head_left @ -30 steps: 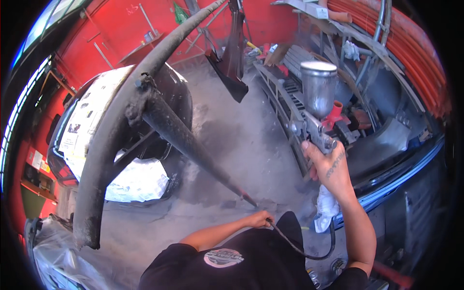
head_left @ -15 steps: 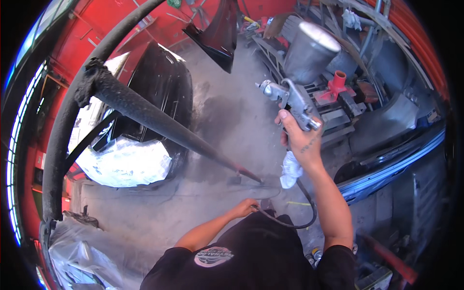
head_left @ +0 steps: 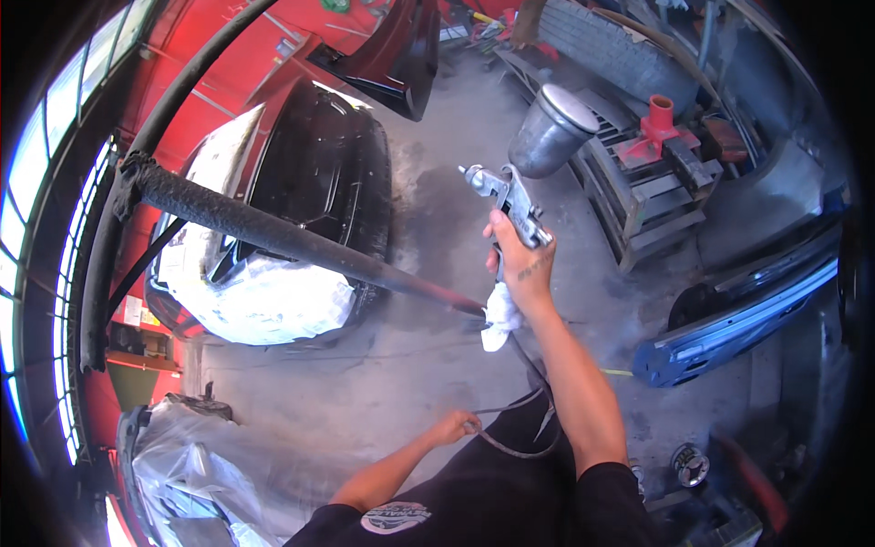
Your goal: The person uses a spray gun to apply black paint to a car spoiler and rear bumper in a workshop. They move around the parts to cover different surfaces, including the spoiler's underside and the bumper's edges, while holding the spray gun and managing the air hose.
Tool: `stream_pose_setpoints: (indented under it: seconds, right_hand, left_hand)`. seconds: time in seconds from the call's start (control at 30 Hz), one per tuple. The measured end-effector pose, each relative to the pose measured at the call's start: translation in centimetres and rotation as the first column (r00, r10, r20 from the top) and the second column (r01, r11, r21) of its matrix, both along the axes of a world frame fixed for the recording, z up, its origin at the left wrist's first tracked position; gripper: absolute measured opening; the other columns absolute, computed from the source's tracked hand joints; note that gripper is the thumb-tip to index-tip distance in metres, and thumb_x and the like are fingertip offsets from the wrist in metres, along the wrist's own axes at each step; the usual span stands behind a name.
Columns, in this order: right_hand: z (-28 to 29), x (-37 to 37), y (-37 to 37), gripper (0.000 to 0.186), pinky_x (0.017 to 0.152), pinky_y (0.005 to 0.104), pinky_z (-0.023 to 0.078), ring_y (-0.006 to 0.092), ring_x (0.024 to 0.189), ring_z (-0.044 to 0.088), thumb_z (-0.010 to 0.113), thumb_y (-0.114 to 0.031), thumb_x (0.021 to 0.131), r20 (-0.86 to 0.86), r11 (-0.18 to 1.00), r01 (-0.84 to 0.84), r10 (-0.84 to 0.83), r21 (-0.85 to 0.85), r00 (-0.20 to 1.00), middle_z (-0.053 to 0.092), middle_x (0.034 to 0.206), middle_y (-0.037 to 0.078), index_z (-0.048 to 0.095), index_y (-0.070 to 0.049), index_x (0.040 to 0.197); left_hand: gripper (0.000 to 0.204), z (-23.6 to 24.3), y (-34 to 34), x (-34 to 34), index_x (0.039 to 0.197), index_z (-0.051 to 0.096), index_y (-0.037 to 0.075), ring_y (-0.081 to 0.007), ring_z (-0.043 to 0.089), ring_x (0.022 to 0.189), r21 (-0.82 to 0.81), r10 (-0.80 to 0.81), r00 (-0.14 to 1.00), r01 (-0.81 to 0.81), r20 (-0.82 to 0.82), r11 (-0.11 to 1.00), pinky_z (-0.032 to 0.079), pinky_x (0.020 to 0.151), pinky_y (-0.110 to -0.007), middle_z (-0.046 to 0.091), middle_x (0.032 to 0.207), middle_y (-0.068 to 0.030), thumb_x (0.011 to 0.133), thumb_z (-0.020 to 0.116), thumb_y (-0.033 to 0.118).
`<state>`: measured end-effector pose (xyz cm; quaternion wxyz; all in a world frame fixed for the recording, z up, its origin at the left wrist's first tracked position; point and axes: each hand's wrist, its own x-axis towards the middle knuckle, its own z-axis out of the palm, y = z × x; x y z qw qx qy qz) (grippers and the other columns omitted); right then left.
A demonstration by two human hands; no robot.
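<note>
Your right hand (head_left: pixel 521 264) is clamped on the silver metal spray gun (head_left: pixel 510 196) and a white rag (head_left: pixel 499 319). Nearer, at left, your left hand (head_left: pixel 453 426) grips the thin dark hose (head_left: pixel 510 447).

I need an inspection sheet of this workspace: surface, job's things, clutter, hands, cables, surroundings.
Surface: grey concrete floor, dusty.
Job's things: spray gun with metal cup; white rag under it.
Clutter: red stand on a pallet; blue bumper.
Hands: right hand grips the spray gun; left hand holds the hose.
Cables: dark hose loops between the hands.
Surroundings: black car partly masked; red wall.
</note>
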<state>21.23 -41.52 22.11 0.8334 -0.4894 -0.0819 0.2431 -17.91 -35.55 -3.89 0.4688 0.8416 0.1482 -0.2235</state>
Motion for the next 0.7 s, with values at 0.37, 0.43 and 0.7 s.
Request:
stream_pose_setpoints:
  seconds: [0.37, 0.43, 0.7]
  right_hand:
    - [-5.0, -0.6, 0.3, 0.027, 0.05, 0.0256, 0.044, 0.0098, 0.055, 0.059, 0.067, -0.02, 0.099, 0.172, 0.977, -0.084, 0.051, 0.196, 0.984, 0.071, 0.087, 0.005, 0.07, 0.0, 0.117]
    - [-7.5, 0.9, 3.2, 0.024, 0.048, 0.0262, 0.044, 0.0095, 0.054, 0.059, 0.07, -0.023, 0.098, 0.102, 0.989, -0.034, 0.019, 0.142, 0.995, 0.069, 0.08, 0.004, 0.071, 0.0, 0.108]
    - [-13.1, 9.6, 13.9, 0.029, 0.044, 0.0297, 0.043, 0.0113, 0.047, 0.059, 0.074, -0.03, 0.095, 0.015, 0.968, 0.246, -0.247, 0.052, 0.969, 0.06, 0.059, 0.002, 0.07, -0.002, 0.084]
  left_hand:
    - [0.021, 0.2, 3.2, -3.6, 0.11, 0.074, 0.001, -0.0366, 0.069, 0.11, 0.049, 0.15, 0.988, -0.147, -0.045, 0.988, 0.053, 0.097, -0.045, 0.074, 0.112, -0.0189, 0.089, 0.071, 0.004]
    - [0.021, 1.1, 4.2, -4.0, 0.111, 0.074, 0.001, -0.0368, 0.069, 0.111, 0.077, 0.154, 0.986, -0.148, -0.069, 0.986, 0.053, 0.098, -0.045, 0.074, 0.113, -0.0188, 0.09, 0.071, 0.005]
    - [0.026, 3.3, 5.9, -3.7, 0.121, 0.073, 0.003, -0.0335, 0.07, 0.114, 0.108, 0.247, 0.964, -0.236, -0.101, 0.966, 0.052, 0.1, -0.042, 0.075, 0.116, -0.0179, 0.097, 0.07, 0.011]
